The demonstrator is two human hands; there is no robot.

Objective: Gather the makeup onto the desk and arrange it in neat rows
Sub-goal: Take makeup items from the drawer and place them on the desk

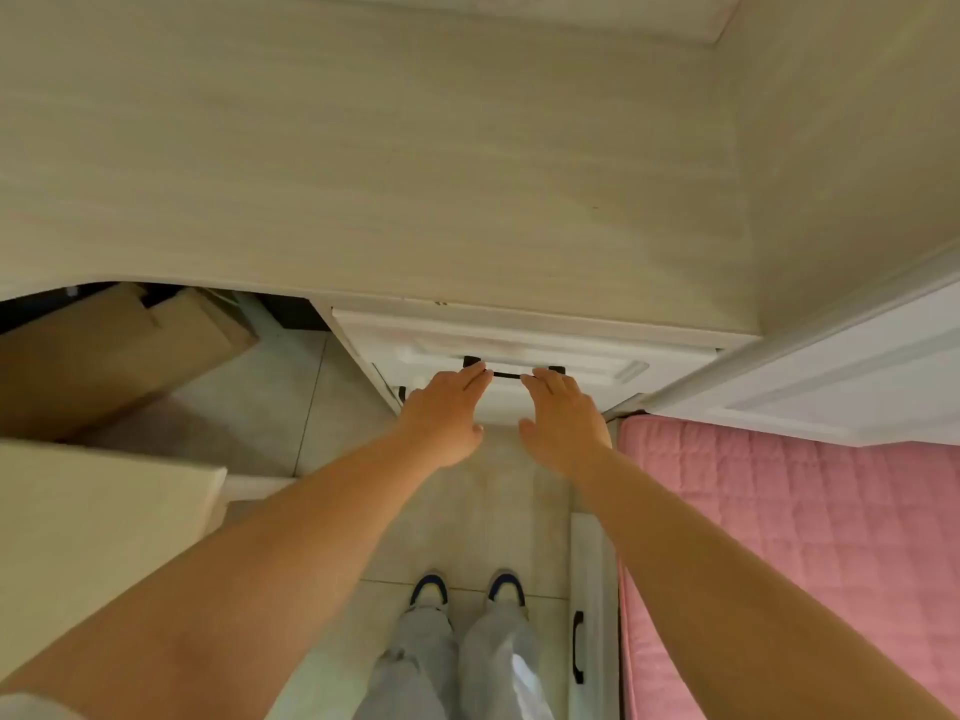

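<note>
Pale wood desk (pixel 363 163) fills upper frame; no makeup visible. Left hand (pixel 441 413) and right hand (pixel 563 418), fingers straight, side by side, fingertips at black drawer handle (pixel 506 375), centre frame.

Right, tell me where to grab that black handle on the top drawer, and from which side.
Grip the black handle at the middle of its thin horizontal bar, the only part showing between the left hand and right hand. Come from the front, hooking fingers behind it: it looks to stand off the white drawer front on two end mounts. Both hands' straight fingers reach its ends.
</note>
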